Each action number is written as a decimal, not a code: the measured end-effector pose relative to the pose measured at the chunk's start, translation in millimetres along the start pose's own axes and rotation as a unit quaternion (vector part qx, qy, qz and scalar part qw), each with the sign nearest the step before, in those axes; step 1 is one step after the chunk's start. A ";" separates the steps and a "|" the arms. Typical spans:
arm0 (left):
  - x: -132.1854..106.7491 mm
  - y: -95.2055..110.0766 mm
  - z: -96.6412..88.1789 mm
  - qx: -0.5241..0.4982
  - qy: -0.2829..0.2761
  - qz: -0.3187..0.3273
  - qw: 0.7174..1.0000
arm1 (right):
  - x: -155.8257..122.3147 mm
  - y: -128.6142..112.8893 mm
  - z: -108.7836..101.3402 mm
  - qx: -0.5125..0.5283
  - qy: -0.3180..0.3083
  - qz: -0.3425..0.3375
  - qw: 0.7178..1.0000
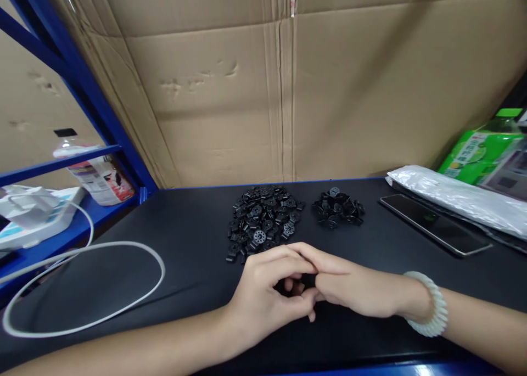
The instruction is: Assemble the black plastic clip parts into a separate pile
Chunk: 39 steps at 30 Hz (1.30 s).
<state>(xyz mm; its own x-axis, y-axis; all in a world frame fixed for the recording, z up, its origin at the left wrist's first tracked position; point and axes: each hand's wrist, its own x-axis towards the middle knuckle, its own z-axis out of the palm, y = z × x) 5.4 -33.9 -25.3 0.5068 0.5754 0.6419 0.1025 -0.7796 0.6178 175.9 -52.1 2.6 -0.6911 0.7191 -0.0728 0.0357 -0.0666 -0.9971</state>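
Note:
My left hand (263, 288) and my right hand (354, 285) meet above the front of the black tabletop (193, 217), fingertips touching. Both are closed, fingers bent and pressed together. Whatever they hold, if anything, is hidden behind the fingers. Just beyond them lies a large pile of small black plastic parts (263, 217), each with a round, holed head and a short stem. To its right sits a smaller heap of black parts (337, 207). A pale coiled band (430, 304) circles my right wrist.
A loop of white cable (160, 266) rises at the left, near a power strip (49, 214) and a bottle (99, 173) on a blue shelf. At the right lie a phone (432, 222), a silvery plastic bag (457, 195) and a green package (469, 151). Cardboard (222, 101) walls the back.

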 end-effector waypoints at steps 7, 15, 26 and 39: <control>-0.8 0.1 -1.8 0.026 0.006 0.006 1.000 | 3.6 12.1 1.1 -0.020 0.026 -0.037 0.999; 4.5 8.8 -9.0 -0.037 -0.028 -0.042 0.998 | 0.9 16.6 -17.4 0.183 -0.002 0.025 0.983; -5.3 5.4 -11.6 0.028 -0.098 0.014 0.995 | -21.6 -14.4 -38.1 -0.199 -0.027 0.056 0.978; -2.9 22.2 -15.4 0.091 -0.281 0.132 0.946 | -15.4 -4.7 -63.4 -0.594 0.229 -0.153 0.756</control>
<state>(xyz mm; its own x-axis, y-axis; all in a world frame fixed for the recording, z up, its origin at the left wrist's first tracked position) -7.0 -49.1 -6.4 0.9049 0.1729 0.3890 0.0287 -0.9365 0.3495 232.2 -19.0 7.0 -0.4863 0.7567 0.4369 0.7355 0.6245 -0.2629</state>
